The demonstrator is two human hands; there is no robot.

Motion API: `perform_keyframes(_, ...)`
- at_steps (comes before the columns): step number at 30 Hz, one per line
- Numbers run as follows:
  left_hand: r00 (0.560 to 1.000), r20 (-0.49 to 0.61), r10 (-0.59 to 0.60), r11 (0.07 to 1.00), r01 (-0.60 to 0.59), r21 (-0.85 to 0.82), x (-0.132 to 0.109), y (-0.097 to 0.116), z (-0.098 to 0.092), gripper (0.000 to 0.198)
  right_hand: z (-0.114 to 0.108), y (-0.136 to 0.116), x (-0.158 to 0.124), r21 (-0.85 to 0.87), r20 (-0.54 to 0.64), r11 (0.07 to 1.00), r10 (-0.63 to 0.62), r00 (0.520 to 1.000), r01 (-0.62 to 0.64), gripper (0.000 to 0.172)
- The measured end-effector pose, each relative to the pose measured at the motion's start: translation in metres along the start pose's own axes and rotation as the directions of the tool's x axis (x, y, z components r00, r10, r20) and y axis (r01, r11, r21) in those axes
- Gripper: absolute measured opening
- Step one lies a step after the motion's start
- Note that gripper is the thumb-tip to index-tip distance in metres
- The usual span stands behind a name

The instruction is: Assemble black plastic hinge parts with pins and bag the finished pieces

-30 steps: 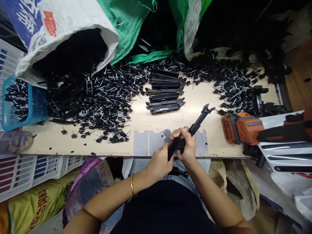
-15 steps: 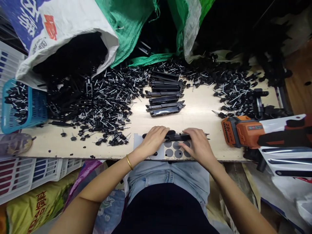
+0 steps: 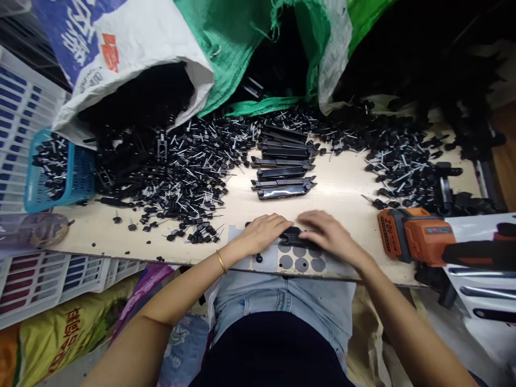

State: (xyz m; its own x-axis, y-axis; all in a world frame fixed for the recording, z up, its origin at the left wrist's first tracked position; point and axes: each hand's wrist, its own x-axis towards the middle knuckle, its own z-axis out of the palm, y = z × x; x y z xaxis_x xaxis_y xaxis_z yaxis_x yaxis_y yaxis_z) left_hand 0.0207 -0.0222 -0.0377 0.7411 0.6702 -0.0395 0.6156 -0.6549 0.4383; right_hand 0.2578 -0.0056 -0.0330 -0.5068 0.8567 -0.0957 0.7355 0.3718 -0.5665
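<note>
A long black plastic part (image 3: pixel 293 236) lies near the front edge of the bench, over a grey sheet with dark round spots (image 3: pixel 286 262). My left hand (image 3: pixel 262 234) is closed over its left portion, fingers pressed together and hiding that end. My right hand (image 3: pixel 332 235) hovers at its right portion, slightly blurred, thumb and fingers apart around it. Beyond my hands, several similar black parts (image 3: pixel 284 172) lie in a row. A small black piece (image 3: pixel 259 258) sits on the sheet beside my left wrist.
Black-headed pieces with metal pins (image 3: pixel 193 188) are heaped on the left, more (image 3: pixel 403 161) on the right. A blue basket (image 3: pixel 83 174) stands far left, an orange-and-black power tool battery (image 3: pixel 427 236) at right. A white sack (image 3: pixel 153 32) and green sack (image 3: pixel 226 43) line the back.
The whole view has shifted slightly. My right hand has slid left along the black part, nearer my left hand, and its fingers have come closer to the left fingertips.
</note>
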Motion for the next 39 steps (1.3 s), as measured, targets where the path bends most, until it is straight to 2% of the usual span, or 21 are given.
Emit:
perform_keyframes(1,1.0,0.017,0.008,1.0,-0.008,0.003,0.004,0.001,-0.001,0.05,-0.012,0.011,0.012,-0.029,-0.069,0.993,0.108,0.992,-0.11,0.031)
perform_keyframes(2,1.0,0.025,0.006,1.0,-0.007,0.011,0.009,0.002,-0.002,0.05,-0.023,0.023,0.026,-0.079,-0.22,0.957,0.257,0.941,-0.28,0.032)
perform_keyframes(4,1.0,0.005,0.012,1.0,-0.012,0.022,0.016,0.006,-0.003,0.048,-0.044,0.048,0.06,-0.113,-0.414,0.882,0.377,0.829,-0.458,0.049)
perform_keyframes(5,0.999,-0.024,0.034,0.999,-0.033,0.016,0.017,0.007,-0.004,0.047,-0.053,0.06,0.077,-0.127,-0.465,0.849,0.406,0.787,-0.513,0.055)
perform_keyframes(7,0.989,-0.117,0.092,0.995,-0.094,-0.015,0.014,0.007,-0.007,0.044,-0.065,0.08,0.107,-0.168,-0.531,0.778,0.445,0.721,-0.605,0.052)
perform_keyframes(9,0.965,-0.257,0.043,0.998,-0.054,-0.038,0.001,-0.003,-0.013,0.037,-0.073,0.093,0.124,-0.192,-0.544,0.732,0.475,0.691,-0.654,0.043)
perform_keyframes(11,0.893,-0.415,-0.176,0.984,0.177,-0.035,-0.016,-0.023,-0.02,0.029,-0.079,0.098,0.129,-0.199,-0.523,0.718,0.498,0.692,-0.667,0.04)
perform_keyframes(13,0.74,-0.522,-0.424,0.875,0.484,-0.025,-0.032,-0.05,-0.026,0.022,-0.084,0.098,0.124,-0.221,-0.535,0.709,0.487,0.691,-0.67,0.042)
perform_keyframes(14,0.678,-0.535,-0.505,0.807,0.59,-0.014,-0.039,-0.065,-0.028,0.02,-0.085,0.096,0.119,-0.235,-0.559,0.704,0.466,0.686,-0.671,0.042)
perform_keyframes(16,0.636,-0.514,-0.575,0.739,0.673,0.005,-0.045,-0.089,-0.03,0.017,-0.087,0.092,0.107,-0.252,-0.599,0.704,0.425,0.679,-0.664,0.04)
perform_keyframes(18,0.651,-0.505,-0.567,0.755,0.656,-0.002,-0.046,-0.102,-0.033,0.015,-0.086,0.088,0.094,-0.236,-0.602,0.737,0.4,0.691,-0.633,0.036)
perform_keyframes(20,0.643,-0.556,-0.528,0.797,0.601,-0.061,-0.046,-0.101,-0.036,0.014,-0.085,0.083,0.08,-0.186,-0.615,0.796,0.363,0.7,-0.576,0.034)
perform_keyframes(22,0.585,-0.615,-0.529,0.824,0.527,-0.208,-0.048,-0.088,-0.041,0.013,-0.08,0.072,0.064,-0.046,-0.651,0.872,0.344,0.677,-0.487,0.032)
perform_keyframes(24,0.518,-0.613,-0.596,0.802,0.403,-0.44,-0.05,-0.068,-0.042,0.017,-0.07,0.051,0.045,0.248,-0.617,0.91,0.412,0.67,-0.332,0.029)
perform_keyframes(26,0.509,-0.533,-0.676,0.709,0.253,-0.658,-0.051,-0.045,-0.036,0.023,-0.054,0.021,0.025,0.586,-0.444,0.792,0.49,0.75,-0.17,0.028)
perform_keyframes(28,0.541,-0.439,-0.717,0.596,0.149,-0.789,-0.049,-0.028,-0.024,0.025,-0.033,-0.011,0.006,0.778,-0.24,0.613,0.494,0.836,-0.139,0.028)
perform_keyframes(29,0.555,-0.405,-0.727,0.555,0.126,-0.822,-0.048,-0.022,-0.017,0.025,-0.022,-0.024,-0.002,0.824,-0.176,0.547,0.496,0.85,-0.148,0.028)
perform_keyframes(31,0.556,-0.376,-0.741,0.516,0.113,-0.849,-0.044,-0.017,-0.004,0.025,-0.001,-0.04,-0.013,0.859,-0.116,0.481,0.52,0.846,-0.178,0.028)
perform_keyframes(33,0.535,-0.397,-0.746,0.531,0.118,-0.839,-0.042,-0.017,0.006,0.024,0.016,-0.044,-0.019,0.841,-0.136,0.504,0.549,0.825,-0.196,0.029)
perform_keyframes(36,0.494,-0.476,-0.727,0.615,0.16,-0.772,-0.041,-0.019,0.01,0.021,0.026,-0.039,-0.025,0.689,-0.25,0.684,0.535,0.807,-0.239,0.029)
perform_keyframes(39,0.492,-0.611,-0.62,0.772,0.244,-0.587,-0.042,-0.017,0.008,0.018,0.021,-0.037,-0.029,0.389,-0.361,0.886,0.399,0.843,-0.253,0.023)
